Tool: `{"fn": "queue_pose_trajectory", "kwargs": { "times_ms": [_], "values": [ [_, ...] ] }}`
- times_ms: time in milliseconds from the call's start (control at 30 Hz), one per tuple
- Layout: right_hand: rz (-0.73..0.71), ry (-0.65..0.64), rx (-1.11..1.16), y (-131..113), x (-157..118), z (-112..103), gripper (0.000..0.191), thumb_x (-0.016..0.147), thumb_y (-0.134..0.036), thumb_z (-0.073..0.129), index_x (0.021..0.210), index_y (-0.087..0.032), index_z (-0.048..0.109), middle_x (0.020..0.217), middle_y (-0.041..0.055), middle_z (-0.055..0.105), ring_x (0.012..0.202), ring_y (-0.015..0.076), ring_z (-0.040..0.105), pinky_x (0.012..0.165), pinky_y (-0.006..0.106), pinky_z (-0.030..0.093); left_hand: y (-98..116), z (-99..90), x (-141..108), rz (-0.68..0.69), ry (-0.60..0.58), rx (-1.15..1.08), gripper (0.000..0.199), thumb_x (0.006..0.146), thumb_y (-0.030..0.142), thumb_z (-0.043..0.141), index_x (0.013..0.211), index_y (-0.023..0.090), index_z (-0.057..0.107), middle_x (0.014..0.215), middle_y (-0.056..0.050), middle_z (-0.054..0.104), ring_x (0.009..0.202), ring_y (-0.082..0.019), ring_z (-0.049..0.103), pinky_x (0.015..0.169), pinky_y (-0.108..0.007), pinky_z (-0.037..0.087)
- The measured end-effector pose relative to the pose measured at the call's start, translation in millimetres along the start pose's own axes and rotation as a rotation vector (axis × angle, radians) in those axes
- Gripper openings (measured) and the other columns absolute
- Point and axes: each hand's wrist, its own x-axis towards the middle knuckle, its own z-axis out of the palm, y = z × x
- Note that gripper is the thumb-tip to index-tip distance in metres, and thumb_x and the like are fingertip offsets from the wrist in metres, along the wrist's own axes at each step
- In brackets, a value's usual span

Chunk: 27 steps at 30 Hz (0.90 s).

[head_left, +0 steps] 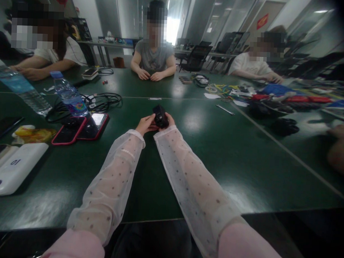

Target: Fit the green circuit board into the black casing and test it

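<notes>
Both of my hands meet around a small black object [160, 117] over the middle of the green table [204, 164]. My left hand [146, 124] grips it from the left side, with the fingers closed against it. From the right, my right hand [170, 121] holds the same object, its fingers partly hidden behind it. The object looks dark and boxy; its details are too small to make out. Sheer white dotted sleeves cover both forearms.
Left: two phones [68, 132], a water bottle [68, 93], black cables [109, 99] and a white power bank [16, 168]. Right: a metal pen-like item [225, 109], yellow cables [222, 89] and a black item [285, 126]. A person [154, 60] sits opposite; others sit at both sides.
</notes>
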Motion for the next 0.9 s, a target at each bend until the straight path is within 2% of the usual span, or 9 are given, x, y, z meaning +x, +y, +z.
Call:
{"fn": "queue_pose_trajectory", "kwargs": {
  "times_ms": [167, 267, 500, 700, 900],
  "values": [
    [0.022, -0.044, -0.018, -2.5, -9.2, 3.3, 0.026, 0.087, -0.036, 0.049, 0.082, -0.015, 0.064, 0.061, 0.0009, 0.067, 0.053, 0.0130, 0.062, 0.051, 0.022, 0.054, 0.1, -0.1, 0.0, -0.002, 0.009, -0.010, 0.027, 0.082, 0.035, 0.063, 0.101, 0.015, 0.061, 0.070, -0.002, 0.061, 0.053, -0.013, 0.062, 0.062, -0.031, 0.056],
    [-0.023, -0.033, -0.019, -3.0, -17.4, 9.8, 0.024, 0.085, -0.037, 0.052, 0.081, -0.016, 0.064, 0.060, -0.0005, 0.066, 0.054, 0.0131, 0.063, 0.050, 0.022, 0.054, -0.1, -0.6, -0.2, -0.001, -0.002, -0.030, 0.029, 0.081, 0.035, 0.064, 0.101, 0.015, 0.061, 0.070, -0.003, 0.061, 0.053, -0.012, 0.062, 0.062, -0.030, 0.056],
    [-0.082, 0.012, -0.119, -5.0, -27.6, 16.3, 0.026, 0.077, -0.041, 0.059, 0.088, -0.018, 0.064, 0.060, -0.0015, 0.065, 0.060, 0.0160, 0.066, 0.053, 0.025, 0.055, -1.1, -2.0, 1.5, 0.006, 0.001, -0.053, 0.033, 0.077, 0.040, 0.069, 0.097, 0.014, 0.062, 0.070, -0.003, 0.061, 0.054, -0.012, 0.062, 0.062, -0.031, 0.056],
    [-0.066, -0.041, -0.181, -9.4, -36.1, 13.8, 0.034, 0.070, -0.043, 0.065, 0.093, -0.019, 0.065, 0.062, -0.0027, 0.065, 0.059, 0.0158, 0.067, 0.050, 0.023, 0.054, -0.7, -4.3, 3.1, -0.011, 0.024, -0.097, 0.034, 0.073, 0.039, 0.072, 0.094, 0.015, 0.061, 0.068, -0.002, 0.060, 0.054, -0.013, 0.062, 0.063, -0.032, 0.056],
    [-0.026, 0.031, -0.166, -11.1, -36.6, 18.1, 0.031, 0.080, -0.040, 0.055, 0.097, -0.015, 0.064, 0.057, -0.0016, 0.063, 0.056, 0.0151, 0.065, 0.049, 0.023, 0.053, 1.1, -5.1, 0.6, -0.006, 0.001, -0.119, 0.031, 0.075, 0.035, 0.071, 0.095, 0.015, 0.060, 0.071, -0.003, 0.061, 0.059, -0.014, 0.063, 0.065, -0.032, 0.056]
  ]
}}
